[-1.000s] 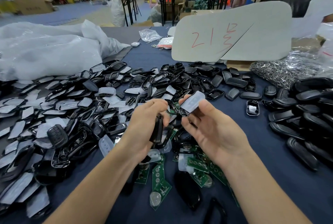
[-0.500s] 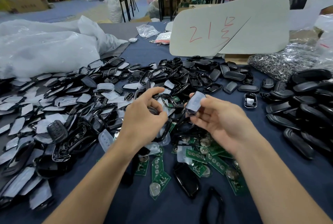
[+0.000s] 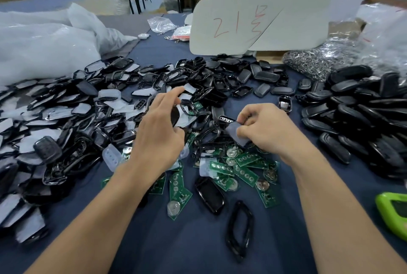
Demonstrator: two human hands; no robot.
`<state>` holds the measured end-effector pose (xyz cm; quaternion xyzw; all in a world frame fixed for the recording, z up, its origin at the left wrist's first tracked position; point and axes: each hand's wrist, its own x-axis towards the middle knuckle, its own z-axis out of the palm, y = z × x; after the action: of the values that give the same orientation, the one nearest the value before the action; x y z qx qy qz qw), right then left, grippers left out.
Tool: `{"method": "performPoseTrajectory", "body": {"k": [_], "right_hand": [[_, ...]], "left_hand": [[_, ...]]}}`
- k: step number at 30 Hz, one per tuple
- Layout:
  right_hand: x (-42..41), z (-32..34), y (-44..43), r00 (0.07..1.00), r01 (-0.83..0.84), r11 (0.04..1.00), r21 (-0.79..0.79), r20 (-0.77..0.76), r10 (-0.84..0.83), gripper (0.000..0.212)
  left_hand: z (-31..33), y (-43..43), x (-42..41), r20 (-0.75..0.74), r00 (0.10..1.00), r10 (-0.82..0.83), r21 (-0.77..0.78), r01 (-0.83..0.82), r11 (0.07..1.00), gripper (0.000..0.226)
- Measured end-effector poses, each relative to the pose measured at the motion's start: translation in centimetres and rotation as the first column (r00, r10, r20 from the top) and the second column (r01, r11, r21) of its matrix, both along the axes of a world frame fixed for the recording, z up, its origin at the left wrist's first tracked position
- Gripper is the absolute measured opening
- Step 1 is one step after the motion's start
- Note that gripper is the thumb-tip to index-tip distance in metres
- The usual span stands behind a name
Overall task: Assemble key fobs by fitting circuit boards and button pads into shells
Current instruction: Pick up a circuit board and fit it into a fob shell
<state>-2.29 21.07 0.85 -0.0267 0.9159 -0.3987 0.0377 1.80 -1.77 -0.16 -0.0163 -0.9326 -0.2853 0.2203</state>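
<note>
Translucent, grey and rounded, the button pad (image 3: pixel 235 133) was pinched in the curled fingertips of the right hand (image 3: pixel 267 129), with a black shell (image 3: pixel 224 119) just beyond them. The left hand (image 3: pixel 157 129) had its index finger stretched out; a dark shell piece (image 3: pixel 175 117) sat by its thumb, grip unclear.

The left forearm (image 3: pixel 105 207) and right forearm (image 3: pixel 330 196) are bare along their visible length; left grip (image 3: pixel 158 132) and right grip (image 3: pixel 271 132) bare too.

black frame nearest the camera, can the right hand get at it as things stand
Probably not at once: the black frame lies uncovered on bare cloth, but the right hand is pinching a button pad.
</note>
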Motion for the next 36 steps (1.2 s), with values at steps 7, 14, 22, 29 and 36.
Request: {"method": "performPoseTrajectory", "body": {"k": [7,14,22,29,36], "right_hand": [[0.8,1.0,0.1,0.992,0.055,0.987,0.148,-0.123,-0.036,0.01],[3.4,1.8,-1.1,0.984,-0.147,0.965,0.215,-0.063,0.164,0.01],[4.8,0.8,-2.7,0.989,-0.129,0.959,0.251,-0.043,0.144,0.021],[5.3,1.2,-3.5,0.96,-0.237,0.922,0.307,-0.07,0.27,0.053],[4.1,0.5,-2.4,0.976,-0.122,0.978,0.166,-0.158,0.149,0.043]], "left_hand": [[0.6,-0.3,0.0,0.142,0.95,-0.279,0.452,0.189,0.872,0.052],[0.1,0.0,0.3,0.132,0.962,-0.237,0.227,0.204,0.952,0.042],[0.1,0.4,0.2,0.196,0.973,-0.118,-0.181,0.154,0.971,0.026],[0.8,0.2,0.8,0.303,0.938,-0.167,-0.199,0.234,0.952,0.053],[1.5,1.0,1.4,0.213,0.976,-0.048,-0.195,0.091,0.977,0.078]]}}
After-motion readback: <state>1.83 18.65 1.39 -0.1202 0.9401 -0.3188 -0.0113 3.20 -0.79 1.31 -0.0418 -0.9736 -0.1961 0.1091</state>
